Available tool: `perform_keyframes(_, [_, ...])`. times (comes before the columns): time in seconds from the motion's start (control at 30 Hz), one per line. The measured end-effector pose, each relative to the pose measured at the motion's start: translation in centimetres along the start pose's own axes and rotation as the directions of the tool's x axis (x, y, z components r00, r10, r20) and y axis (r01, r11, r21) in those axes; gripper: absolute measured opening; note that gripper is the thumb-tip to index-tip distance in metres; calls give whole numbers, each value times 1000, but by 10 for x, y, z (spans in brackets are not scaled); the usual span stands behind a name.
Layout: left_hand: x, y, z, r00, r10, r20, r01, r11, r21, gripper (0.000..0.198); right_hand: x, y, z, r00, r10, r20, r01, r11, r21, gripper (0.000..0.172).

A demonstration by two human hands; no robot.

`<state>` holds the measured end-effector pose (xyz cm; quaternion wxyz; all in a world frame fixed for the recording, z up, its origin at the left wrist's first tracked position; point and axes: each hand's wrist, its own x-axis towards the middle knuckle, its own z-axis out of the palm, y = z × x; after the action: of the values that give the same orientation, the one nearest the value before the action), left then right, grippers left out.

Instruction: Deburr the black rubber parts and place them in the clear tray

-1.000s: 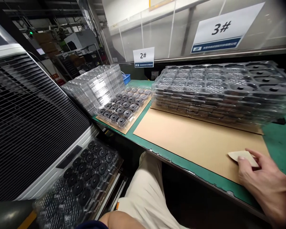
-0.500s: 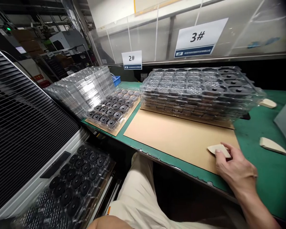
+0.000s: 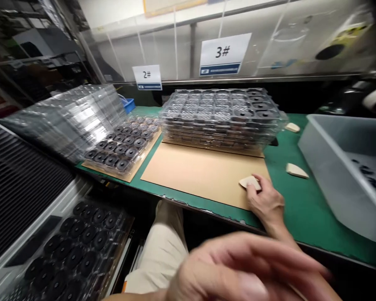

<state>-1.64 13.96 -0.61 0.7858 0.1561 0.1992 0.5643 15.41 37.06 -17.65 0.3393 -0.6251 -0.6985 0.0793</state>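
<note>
My right hand [image 3: 267, 203] is closed on a cream-coloured, pointed flat block [image 3: 250, 182], held between thumb and fingers over the right end of a brown cardboard sheet [image 3: 197, 175]. The block's material is not clear. My left hand [image 3: 247, 267] is close to the camera at the bottom, blurred, its fingers extended and loosely curved with no object visible in them. Two similar cream blocks, one nearer [image 3: 297, 170] and one farther [image 3: 292, 127], lie on the green bench top [image 3: 303, 213] to the right of the cardboard.
Stacked clear trays [image 3: 217, 121] with black round parts stand behind the cardboard. Another filled tray [image 3: 120, 146] sits left, beside leaning clear trays [image 3: 69, 117]. A translucent bin [image 3: 329, 171] holds small dark pieces at right. A lower tray [image 3: 75, 246] is at bottom left.
The view has swung right, bringing the bin into sight. My left hand has come up into the foreground. My right hand still holds the cream block over the cardboard.
</note>
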Motion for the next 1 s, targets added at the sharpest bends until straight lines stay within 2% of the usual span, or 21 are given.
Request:
perform_keyframes(0.07, [14, 4, -19, 988, 80, -136, -70, 995, 76, 43, -1, 0, 0, 1000, -10, 0, 10, 1000, -2, 52])
perform_keyframes(0.1, [19, 9, -34, 955, 179, -235, -122, 964, 238, 42, -1, 1, 0, 1000, -12, 1, 12, 1000, -3, 52])
perform_keyframes(0.13, [23, 16, -52, 904, 311, -295, -149, 873, 464, 41, -1, 1, 0, 1000, -13, 1, 13, 1000, -2, 52])
perform_keyframes(0.17, [26, 26, -72, 846, 457, -274, -128, 675, 727, 40, -1, 1, 0, 1000, -13, 2, 13, 1000, -1, 52])
perform_keyframes(0.2, [28, 38, -93, 790, 587, -176, -43, 340, 940, 40, -1, 0, 0, 1000, -12, 3, 12, 1000, 2, 52])
perform_keyframes(0.23, [29, 52, -113, 755, 640, -145, 12, 208, 978, 39, -1, 0, 0, 1000, -10, 4, 10, 1000, 6, 52])
perform_keyframes(0.27, [30, 66, -131, 733, 669, -123, 55, 123, 991, 39, -1, 0, 0, 1000, -8, 5, 8, 1000, 11, 52])
perform_keyframes(0.33, [33, 91, -161, 728, 683, -62, 136, -55, 989, 39, -1, 0, 0, 1000, -6, 7, 6, 1000, 20, 52])
perform_keyframes(0.4, [37, 107, -179, 769, 639, -11, 176, -195, 965, 39, -1, 0, 0, 1000, -4, 9, 4, 1000, 25, 52])
perform_keyframes(0.47, [42, 112, -189, 815, 578, 25, 180, -295, 938, 36, 0, 1, 0, 1000, -1, 10, 0, 1000, 25, 52])
perform_keyframes(0.57, [49, 103, -190, 850, 523, 69, 152, -369, 917, 33, 0, 0, 1, 1000, 5, 11, -5, 1000, 15, 52])
perform_keyframes(0.67, [47, 75, -173, 858, 500, 118, 84, -363, 928, 34, 0, 0, 1, 1000, 10, 17, -10, 1000, -7, 52])
perform_keyframes(0.73, [42, 41, -157, 863, 482, 153, 16, -329, 944, 33, 0, 1, 1, 1000, 12, 20, -11, 1000, -26, 51])
perform_keyframes(0.83, [35, -31, -142, 902, 383, 201, -111, -246, 963, 30, 0, 1, 1, 1000, 12, 21, -11, 999, -47, 51])
perform_keyframes(0.87, [35, -58, -143, 940, 278, 197, -158, -157, 975, 33, 1, 2, 1, 1000, 11, 20, -10, 999, -53, 51])
perform_keyframes(0.9, [36, -83, -147, 971, 127, 200, -187, -109, 976, 36, 1, 2, 1, 1000, 10, 20, -9, 998, -57, 52])
perform_keyframes(0.93, [37, -104, -155, 981, -76, 177, -183, -85, 979, 36, 0, 2, 1, 1000, 10, 19, -9, 998, -60, 52])
perform_keyframes(0.97, [39, -122, -165, 948, -280, 150, -175, -67, 982, 32, 0, 2, 1, 1000, 9, 19, -7, 998, -62, 53])
perform_keyframes(1.0, [41, -135, -175, 928, -346, 140, -170, -60, 984, 28, 0, 1, 1, 1000, 7, 21, -5, 998, -61, 53])
